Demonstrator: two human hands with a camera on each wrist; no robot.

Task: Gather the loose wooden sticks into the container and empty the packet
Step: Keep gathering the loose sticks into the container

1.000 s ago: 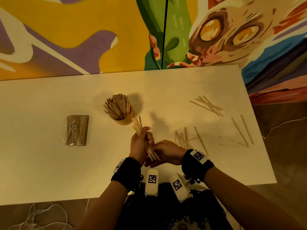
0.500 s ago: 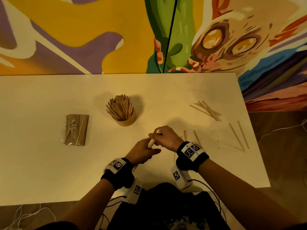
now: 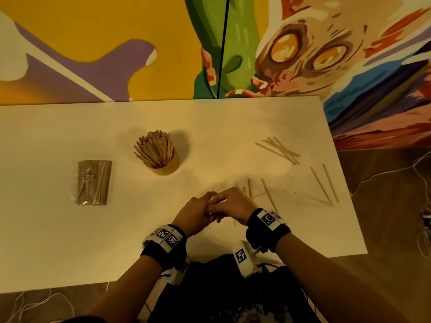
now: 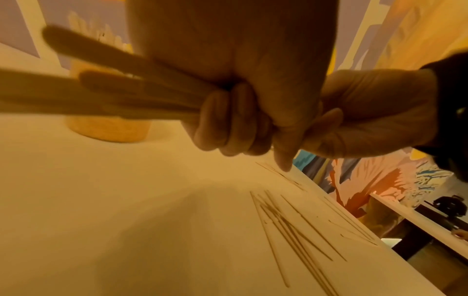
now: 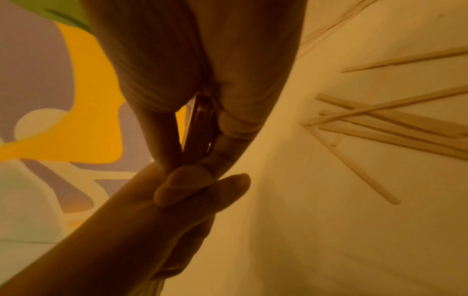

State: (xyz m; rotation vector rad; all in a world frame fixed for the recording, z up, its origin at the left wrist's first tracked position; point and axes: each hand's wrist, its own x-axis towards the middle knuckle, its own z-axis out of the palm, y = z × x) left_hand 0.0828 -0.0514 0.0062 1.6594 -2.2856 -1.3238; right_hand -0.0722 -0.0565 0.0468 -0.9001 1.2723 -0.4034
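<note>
My left hand (image 3: 197, 214) and right hand (image 3: 233, 203) meet just above the white table (image 3: 58, 241), near its front edge. In the left wrist view the left hand (image 4: 228, 124) grips a bundle of wooden sticks (image 4: 113, 96) in a fist. The right wrist view shows my right hand (image 5: 215, 80) pinching the same sticks (image 5: 198, 124) between thumb and fingers. A round wooden container (image 3: 163, 167), packed with sticks, stands beyond the hands to the left. The clear packet (image 3: 93, 183) with sticks inside lies flat further left.
Loose sticks lie in three patches: right by my right hand (image 3: 256, 194), a pile at the back right (image 3: 277, 150), and a pair near the right edge (image 3: 324, 183). A painted wall runs behind the table. Cables trail over the floor (image 3: 384, 217) on the right.
My left hand held the bundle up beside the container; both hands have since come down and closed together over it. The head camera has tilted, so the table sits lower in view.
</note>
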